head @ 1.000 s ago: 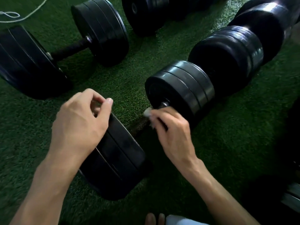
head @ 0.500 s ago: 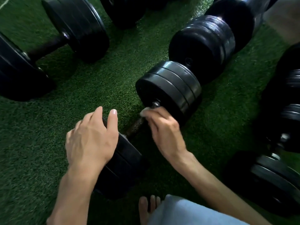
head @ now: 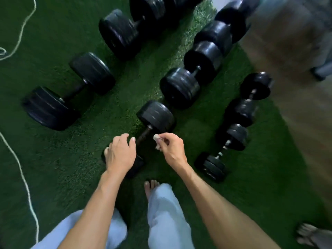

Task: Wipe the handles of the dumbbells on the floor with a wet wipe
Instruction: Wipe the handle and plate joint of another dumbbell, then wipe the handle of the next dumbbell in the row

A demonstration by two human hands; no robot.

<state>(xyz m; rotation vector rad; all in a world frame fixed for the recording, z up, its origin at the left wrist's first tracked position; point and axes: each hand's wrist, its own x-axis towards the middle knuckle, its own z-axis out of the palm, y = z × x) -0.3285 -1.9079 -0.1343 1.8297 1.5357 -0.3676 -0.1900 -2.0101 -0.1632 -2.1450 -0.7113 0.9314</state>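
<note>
A black dumbbell (head: 155,115) lies on the green turf just in front of me, its dark handle (head: 143,134) running down to a near weight mostly hidden under my left hand (head: 120,154). That hand hovers over the near weight with fingers spread and holds nothing. My right hand (head: 171,147) is lifted off the handle, just to its right, pinching a crumpled white wet wipe (head: 157,140) between thumb and fingers. Several more black dumbbells lie around, one at the left (head: 68,90) and one directly beyond (head: 190,79).
Two smaller dumbbells (head: 226,148) lie to the right near the turf's edge, where brown floor (head: 294,97) begins. A white cord (head: 19,168) trails along the left. My bare foot (head: 150,186) and light trouser legs are below; another person's foot (head: 309,234) is at bottom right.
The view has pulled up and back, showing far more floor. My right hand has come off the handle with the wipe, and my left hand has lifted off the near weight.
</note>
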